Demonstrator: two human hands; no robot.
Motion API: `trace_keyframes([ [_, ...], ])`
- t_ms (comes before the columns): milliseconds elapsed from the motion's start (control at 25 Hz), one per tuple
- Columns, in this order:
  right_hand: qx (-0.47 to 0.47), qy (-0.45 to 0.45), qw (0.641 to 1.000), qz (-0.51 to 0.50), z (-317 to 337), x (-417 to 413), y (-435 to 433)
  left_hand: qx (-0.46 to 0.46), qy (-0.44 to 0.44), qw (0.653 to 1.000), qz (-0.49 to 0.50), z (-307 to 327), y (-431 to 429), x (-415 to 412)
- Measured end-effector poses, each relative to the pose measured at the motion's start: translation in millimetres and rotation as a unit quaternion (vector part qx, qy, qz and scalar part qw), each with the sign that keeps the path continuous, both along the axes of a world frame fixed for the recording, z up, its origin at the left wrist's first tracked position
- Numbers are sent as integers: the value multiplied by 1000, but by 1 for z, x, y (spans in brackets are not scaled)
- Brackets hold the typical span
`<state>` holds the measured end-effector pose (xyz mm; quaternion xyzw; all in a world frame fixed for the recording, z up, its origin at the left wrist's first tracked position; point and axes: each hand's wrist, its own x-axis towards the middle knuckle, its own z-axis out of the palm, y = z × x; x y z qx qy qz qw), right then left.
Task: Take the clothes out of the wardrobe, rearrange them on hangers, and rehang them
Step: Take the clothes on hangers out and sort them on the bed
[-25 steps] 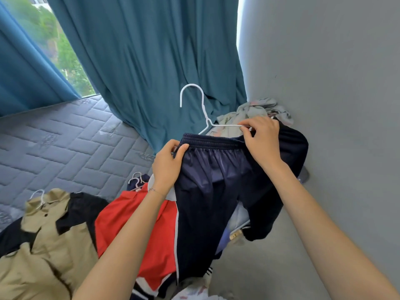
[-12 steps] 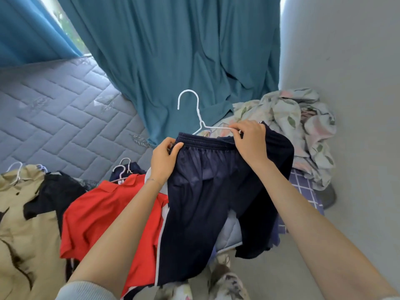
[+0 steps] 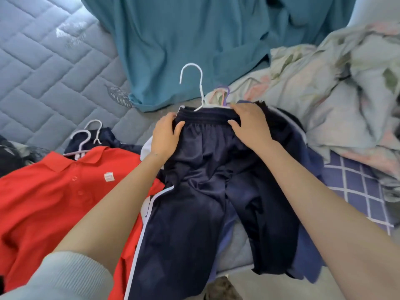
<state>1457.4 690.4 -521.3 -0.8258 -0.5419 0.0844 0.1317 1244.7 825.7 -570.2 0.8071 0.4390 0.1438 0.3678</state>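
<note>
**A:** Grip?

**B:** The left hand (image 3: pixel 165 135) pinches the left end of the navy trousers' (image 3: pixel 194 191) gathered waistband. The right hand (image 3: pixel 249 124) lies across the right end. Whether it hooks behind, I cannot tell.

**A:** Step?

**B:** Seating them on the thin white wire hanger (image 3: pixel 201 83), whose hook rises above the waistband. The slick, shiny cloth probably needs levelling, then a lift. The quilted mattress (image 3: pixel 54 61) lies beneath, the red polo shirt (image 3: pixel 65 191) to their left.
</note>
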Motion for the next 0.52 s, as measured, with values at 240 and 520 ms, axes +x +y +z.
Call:
trace_keyframes([
  [240, 24, 68, 997, -7, 16, -59, -19, 17, -11, 999, -29, 25, -29, -40],
  [520, 73, 190, 979, -15, 156, -165, -29, 82, -26, 993, 78, 194, -85, -160],
])
